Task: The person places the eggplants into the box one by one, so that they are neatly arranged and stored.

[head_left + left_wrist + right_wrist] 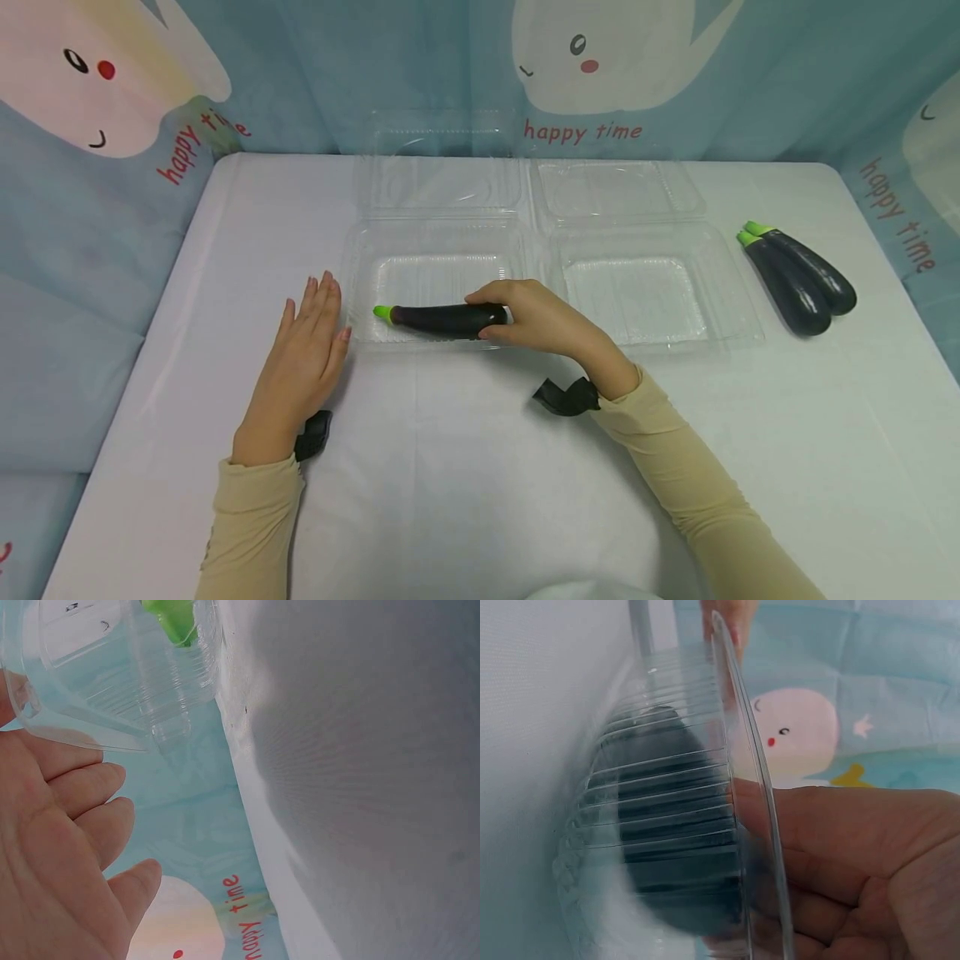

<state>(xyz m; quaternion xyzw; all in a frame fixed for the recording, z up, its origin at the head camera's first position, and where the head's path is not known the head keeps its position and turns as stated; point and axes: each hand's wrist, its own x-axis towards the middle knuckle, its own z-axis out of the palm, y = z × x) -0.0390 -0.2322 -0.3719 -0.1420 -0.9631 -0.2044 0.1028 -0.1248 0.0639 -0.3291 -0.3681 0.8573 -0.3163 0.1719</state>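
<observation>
A dark eggplant [442, 321] with a green stem end lies lengthwise in the base of the left clear plastic clamshell box [420, 271]. My right hand [540, 321] grips its thick end, thumb on the near side and fingers on the far side. Through the box's ribbed wall, the right wrist view shows the dark eggplant [675, 817] beside that hand. My left hand [300, 367] is at the box's left side, fingers extended and holding nothing. In the left wrist view, the thumb side of the left hand [60, 825] is close to the clear rim; contact is hard to tell.
To the right stands a second clear clamshell box [637, 292], its lid laid back. Two more eggplants [795, 283] lie side by side at the table's right. A blue printed curtain [420, 50] hangs behind the white table [450, 467]. Both wrists carry black straps.
</observation>
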